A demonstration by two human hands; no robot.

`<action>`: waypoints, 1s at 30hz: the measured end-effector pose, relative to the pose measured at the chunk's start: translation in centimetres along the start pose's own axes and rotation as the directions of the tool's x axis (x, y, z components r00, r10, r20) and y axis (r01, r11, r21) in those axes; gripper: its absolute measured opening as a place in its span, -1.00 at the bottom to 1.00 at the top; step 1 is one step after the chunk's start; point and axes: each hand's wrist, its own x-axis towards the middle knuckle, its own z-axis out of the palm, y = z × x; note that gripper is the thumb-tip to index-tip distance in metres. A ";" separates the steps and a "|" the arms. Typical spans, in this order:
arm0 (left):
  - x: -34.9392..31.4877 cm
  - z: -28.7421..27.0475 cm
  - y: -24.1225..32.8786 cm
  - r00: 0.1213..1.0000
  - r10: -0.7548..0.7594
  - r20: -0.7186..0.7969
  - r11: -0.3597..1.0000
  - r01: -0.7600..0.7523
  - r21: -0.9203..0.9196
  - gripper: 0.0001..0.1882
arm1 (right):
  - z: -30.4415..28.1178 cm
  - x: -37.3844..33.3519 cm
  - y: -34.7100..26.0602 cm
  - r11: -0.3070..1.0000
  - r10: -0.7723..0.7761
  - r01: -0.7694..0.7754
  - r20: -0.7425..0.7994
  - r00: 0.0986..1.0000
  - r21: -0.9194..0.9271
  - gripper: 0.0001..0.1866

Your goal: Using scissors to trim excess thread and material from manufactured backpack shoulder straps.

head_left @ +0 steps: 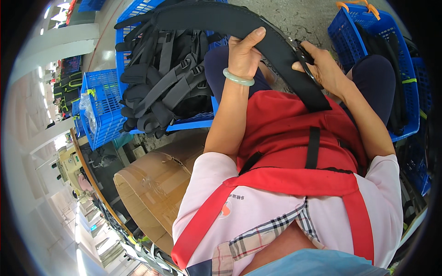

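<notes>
- Red apron (285,158): worn over a pale pink shirt with a checked collar; a black strip runs down its front. Knees in navy trousers either side.
- Large blue crate (193,124): to the wearer's left, piled with black straps (161,87); buckles visible among them.
- Cardboard box (152,188): tan, creased, below that crate and near the left sleeve.
- Second blue crate (340,39): beyond the right knee, dark pieces inside, orange strip (368,7) at its far rim.
- Padded strap (221,19): black, broad, curved. Held up in front of the body, from above the piled crate across to the apron; near end over the red cloth.
- Smaller blue crate (106,124): just beside the large one, a clear plastic bag (87,108) hanging at its side.
- Right hand (324,69): curled around a dark item at the padded strap's outer edge, thumb toward the black face.
- Left hand (244,57): pinching the padded strap about mid-length, thumb laid on the face, fingers hidden behind.
- Dark item (304,60): shiny, partly covered by fingers; kind cannot be told.
- Bracelet (238,80): pale green ring, left wrist.
</notes>
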 end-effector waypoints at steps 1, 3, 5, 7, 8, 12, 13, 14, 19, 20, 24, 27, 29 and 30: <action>-0.1 0.0 0.1 1.000 0.000 0.000 1.000 0.000 0.001 -0.86 | 0.0 0.1 -0.1 1.000 -0.001 0.001 -0.008 1.000 -0.030 -0.38; -0.3 0.2 0.1 1.000 -0.009 -0.004 1.000 0.009 -0.018 -0.85 | 0.2 0.2 -0.3 0.998 -0.002 0.001 -0.017 1.000 -0.062 -0.38; -0.3 0.3 -0.3 1.000 -0.026 0.009 1.000 0.026 -0.008 -0.84 | 0.3 0.3 -0.4 0.996 -0.088 0.084 -0.097 0.991 -0.043 -0.38; -0.4 -0.1 -0.3 0.999 -0.038 0.018 0.999 0.038 0.008 -0.83 | 0.1 0.3 -0.7 0.999 -0.045 0.044 -0.057 0.997 -0.008 -0.38; -0.5 -0.6 -0.3 0.998 -0.038 0.047 0.999 0.037 0.032 -0.83 | 0.1 0.3 -0.9 1.000 -0.001 0.001 -0.016 1.000 0.024 -0.39; -0.4 -0.7 -0.4 0.996 -0.045 0.078 0.998 0.042 0.039 -0.81 | 0.0 0.0 -1.0 0.999 0.021 -0.021 -0.006 1.000 0.035 -0.40; -0.5 -0.4 -0.4 0.996 -0.047 0.078 0.998 0.044 0.038 -0.81 | 0.1 0.0 -0.8 0.998 0.017 -0.016 -0.003 1.000 0.067 -0.44; -0.6 0.0 -0.5 0.998 -0.045 0.039 0.999 0.044 0.019 -0.82 | 0.1 -0.1 -0.5 0.995 0.012 -0.012 -0.001 1.000 0.100 -0.47; -0.6 0.3 -0.5 0.998 -0.057 -0.006 0.998 0.057 -0.004 -0.82 | 0.0 -0.1 -0.6 0.997 0.022 -0.021 -0.019 1.000 0.076 -0.48; -0.6 0.2 -0.5 0.998 -0.055 0.003 0.998 0.055 0.010 -0.82 | 0.0 -0.1 -0.8 0.999 0.006 -0.003 -0.049 0.999 0.053 -0.47; -0.5 -0.1 -0.3 0.999 0.010 0.042 0.998 -0.012 0.059 -0.80 | -0.5 -0.2 0.1 0.998 0.023 -0.022 -0.009 1.000 0.061 -0.48; 0.2 -0.1 1.8 0.996 0.088 0.012 0.996 -0.089 0.009 -0.77 | -0.6 -0.3 0.3 0.999 0.014 -0.015 -0.020 1.000 -0.035 -0.46; 0.4 -0.1 1.5 0.995 0.096 0.028 0.993 -0.097 0.061 -0.77 | -0.1 -0.2 0.0 0.999 -0.018 0.017 -0.051 0.999 -0.028 -0.43; 0.4 -0.1 1.3 0.994 0.100 0.044 0.988 -0.104 0.114 -0.77 | 0.0 -0.1 -0.1 0.999 -0.020 0.018 -0.049 0.999 -0.029 -0.43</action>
